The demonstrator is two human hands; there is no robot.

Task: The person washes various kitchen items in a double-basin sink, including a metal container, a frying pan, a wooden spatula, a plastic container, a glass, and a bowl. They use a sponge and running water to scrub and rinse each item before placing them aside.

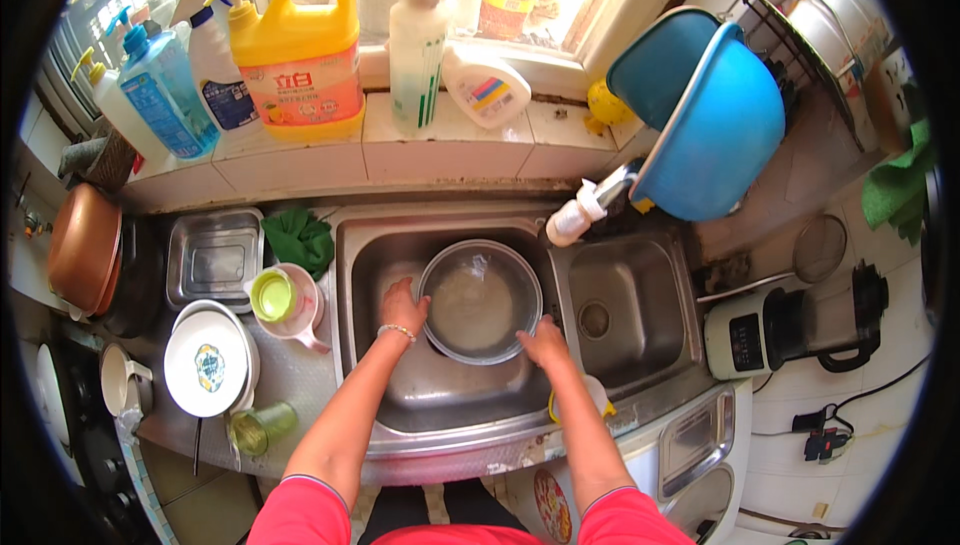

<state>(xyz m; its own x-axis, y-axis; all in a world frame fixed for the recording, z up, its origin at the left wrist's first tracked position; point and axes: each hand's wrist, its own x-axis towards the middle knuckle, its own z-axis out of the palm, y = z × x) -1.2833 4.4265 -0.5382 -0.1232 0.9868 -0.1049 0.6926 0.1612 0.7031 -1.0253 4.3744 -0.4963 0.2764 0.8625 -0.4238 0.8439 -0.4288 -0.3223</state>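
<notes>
A round metal basin (480,305) with cloudy water in it sits in the larger bowl of a stainless steel sink (442,414). My left hand (403,311), with a beaded bracelet at the wrist, is at the basin's left side, its thumb against the rim and its fingers spread. On the lower right, my right hand (545,342) has its fingers at the basin's rim; the fingertips on the outer wall are partly hidden. A faucet with a white wrapped spout (571,222) points over the divider beside the basin.
Left of the sink stand a pink strainer (311,312) with a green cup (273,296), a green cloth (298,241), a steel tray (216,256), white bowls (206,369) and a green glass (262,429). Blue basins (716,125) lean behind the smaller bowl; a blender (795,327) lies right. Bottles line the sill.
</notes>
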